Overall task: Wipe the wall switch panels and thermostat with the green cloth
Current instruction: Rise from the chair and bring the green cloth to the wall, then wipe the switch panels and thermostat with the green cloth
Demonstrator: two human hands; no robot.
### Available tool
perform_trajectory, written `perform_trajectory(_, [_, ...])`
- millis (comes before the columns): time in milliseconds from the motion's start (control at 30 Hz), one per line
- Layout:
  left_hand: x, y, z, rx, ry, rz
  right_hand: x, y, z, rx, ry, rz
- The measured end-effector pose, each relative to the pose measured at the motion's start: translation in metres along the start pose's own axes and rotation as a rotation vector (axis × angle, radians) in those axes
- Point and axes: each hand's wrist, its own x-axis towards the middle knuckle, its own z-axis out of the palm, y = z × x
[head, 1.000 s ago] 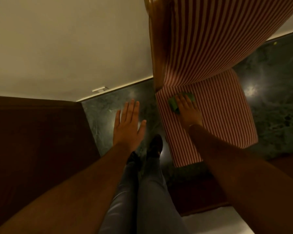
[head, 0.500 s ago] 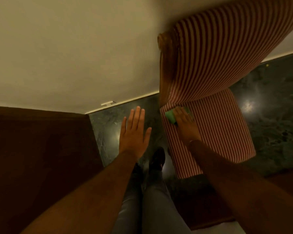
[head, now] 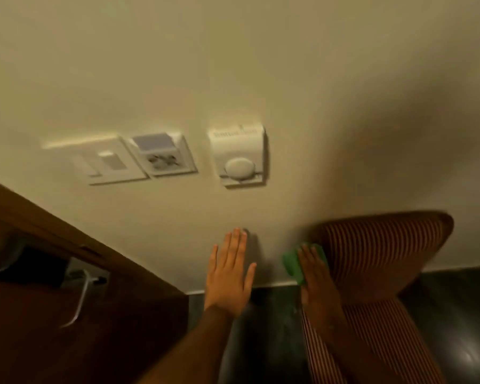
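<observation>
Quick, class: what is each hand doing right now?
Left hand: open, empty.
Right hand: holding the cloth.

1. My left hand is stretched forward, palm down, fingers straight and slightly spread, gripping nothing.
2. My right hand reaches forward alongside it, fingers extended flat, with the green cloth under them.
</observation>
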Motion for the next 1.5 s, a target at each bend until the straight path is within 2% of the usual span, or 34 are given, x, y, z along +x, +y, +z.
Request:
perform_trajectory(100, [0.013,-0.014,-0.044,0.044,0.162,0.022,0.024,-0.038,-0.018,0.044,0.102,-0.101])
perform_trajectory(300, [0.037,-0.065,-0.123,0.133,0.463,0.173,0.061,-0.104,-0.040,0.098,0.196,-0.338])
perform_trajectory(467, [0.079,-0.103,-0.206,0.143,0.752,0.118,0.077,-0.169,-0.051,0.140,0.246,-0.426])
perform_trajectory(667, [0.137,-0.142,-0.302,0.030,0.991,-0.016,0.103,-0.234,-0.055,0.219,0.348,-0.546])
perform_trajectory(767, [0.162,-0.158,-0.332,0.026,1.044,-0.028,0.121,-0.249,-0.047,0.263,0.353,-0.547])
perform_trajectory(900, [0.180,-0.168,-0.330,0.061,1.117,0.030,0.143,-0.251,-0.024,0.210,0.414,-0.591])
perform_trajectory(1100, [0.188,-0.177,-0.321,0.070,1.181,0.111,0.147,-0.250,0.007,0.204,0.483,-0.478])
perform_trajectory(1500, [0.196,-0.179,-0.314,0.093,1.284,0.038,0.160,-0.291,0.043,0.278,0.584,-0.342])
